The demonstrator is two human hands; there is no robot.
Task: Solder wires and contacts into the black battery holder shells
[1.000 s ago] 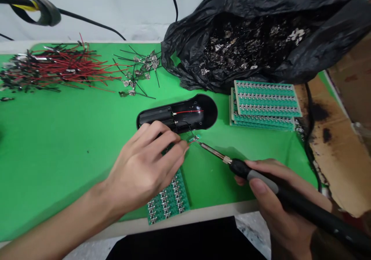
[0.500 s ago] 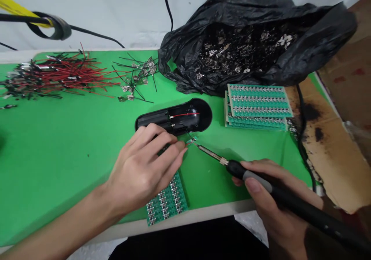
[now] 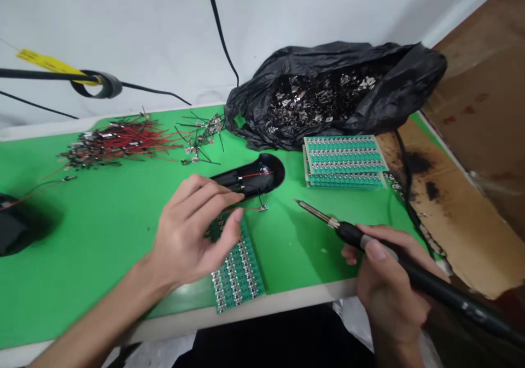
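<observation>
My left hand (image 3: 192, 234) hovers over a green circuit board panel (image 3: 240, 275) at the table's front edge, fingers loosely spread and holding nothing. Its index finger reaches toward the black plastic housing (image 3: 264, 172), which has a red wire inside. A tiny board piece (image 3: 262, 208) lies on the green mat beside the housing, joined to it by thin wires. My right hand (image 3: 389, 286) is closed round a black soldering iron (image 3: 414, 275). The iron's tip (image 3: 296, 200) is off to the right of the tiny board, not touching it.
A stack of green circuit board panels (image 3: 344, 161) lies right of the housing. Behind it, an open black bag (image 3: 328, 94) holds metal contacts. Red and black wires (image 3: 115, 141) are piled at the back left. Scorched cardboard (image 3: 459, 220) lies at the right, a black object (image 3: 12, 231) at the left edge.
My left fingers have let go of the tiny board and opened. The soldering iron tip has drawn away from it to the right. My view has tilted up.
</observation>
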